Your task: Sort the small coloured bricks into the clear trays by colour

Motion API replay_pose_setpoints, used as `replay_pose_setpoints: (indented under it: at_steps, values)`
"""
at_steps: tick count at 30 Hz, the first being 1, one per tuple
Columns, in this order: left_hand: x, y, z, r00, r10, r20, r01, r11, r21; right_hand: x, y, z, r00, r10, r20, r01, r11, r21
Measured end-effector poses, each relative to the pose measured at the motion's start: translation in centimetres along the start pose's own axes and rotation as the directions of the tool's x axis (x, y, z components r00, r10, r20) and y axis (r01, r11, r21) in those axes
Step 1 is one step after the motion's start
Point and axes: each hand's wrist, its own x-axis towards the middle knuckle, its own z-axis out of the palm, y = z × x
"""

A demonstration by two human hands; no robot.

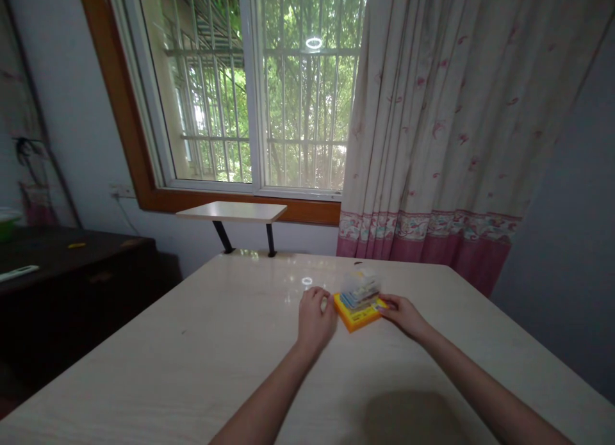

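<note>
A small yellow box (358, 316) lies on the table, with a raised see-through lid (355, 280) at its far side. Blue and pale flat pieces (359, 296) show in and above it, too blurred to name. My right hand (402, 314) pinches the box at its right corner. Close by the box's left corner, my left hand (317, 320) rests on the table with its fingers curled. Something small and pale shows between that thumb and the fingers, but I cannot make out what it is.
The pale table (202, 368) runs up to the wall under a barred window (302, 112). A small raised shelf (235, 210) on black brackets stands at its far left edge. A curtain (432, 144) hangs behind the right side. A dark cabinet (96, 266) is at the left.
</note>
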Motion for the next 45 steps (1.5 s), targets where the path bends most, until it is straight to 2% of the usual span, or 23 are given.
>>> replay_pose_setpoints:
  at_steps: [6, 14, 18, 21, 24, 27, 31, 34, 38, 45]
  values:
    - [1.5, -2.1, -1.6, 0.998, 0.011, -0.068, -0.014, 0.999, -0.045, 1.3, -1.0, 3.8, 0.999, -0.024, -0.034, 0.020, 0.994, -0.110]
    - [2.6, -4.7, -2.9, 0.996, 0.082, -0.035, -0.087, 0.982, -0.170, 2.0, -3.2, 9.0, 0.997, -0.056, -0.048, 0.043, 0.972, -0.230]
    - [3.2, -5.4, -3.9, 0.993, 0.114, -0.040, -0.118, 0.981, -0.155, 2.3, -4.1, 11.9, 0.993, -0.061, -0.105, 0.023, 0.943, -0.332]
    - [3.5, -5.5, -4.7, 0.987, 0.145, -0.063, -0.151, 0.983, -0.104, 2.4, -4.5, 13.4, 0.992, -0.073, -0.100, 0.029, 0.924, -0.381]
    - [3.7, -5.5, -5.1, 0.987, 0.151, -0.051, -0.153, 0.987, -0.045, 2.3, -4.7, 13.9, 0.990, -0.099, -0.100, 0.050, 0.914, -0.402]
    - [3.9, -5.6, -5.1, 0.988, 0.147, -0.038, -0.148, 0.989, -0.029, 2.3, -4.7, 14.0, 0.978, -0.184, -0.100, 0.131, 0.911, -0.390]
    - [4.2, -6.2, -5.0, 0.989, 0.147, 0.017, -0.145, 0.987, -0.062, 2.3, -4.7, 13.9, 0.962, -0.272, -0.025, 0.238, 0.881, -0.408]
    - [4.7, -6.8, -5.1, 0.988, 0.138, 0.072, -0.131, 0.987, -0.091, 2.2, -5.4, 14.1, 0.970, -0.240, 0.029, 0.222, 0.839, -0.498]
    - [6.1, -8.0, -5.3, 0.980, 0.144, 0.137, -0.133, 0.987, -0.087, 2.5, -6.7, 14.3, 0.981, -0.190, 0.039, 0.170, 0.743, -0.647]
    - [9.8, -9.5, -5.7, 0.934, 0.220, 0.280, -0.214, 0.975, -0.055, 4.7, -7.6, 14.8, 0.990, -0.138, 0.018, 0.101, 0.628, -0.772]
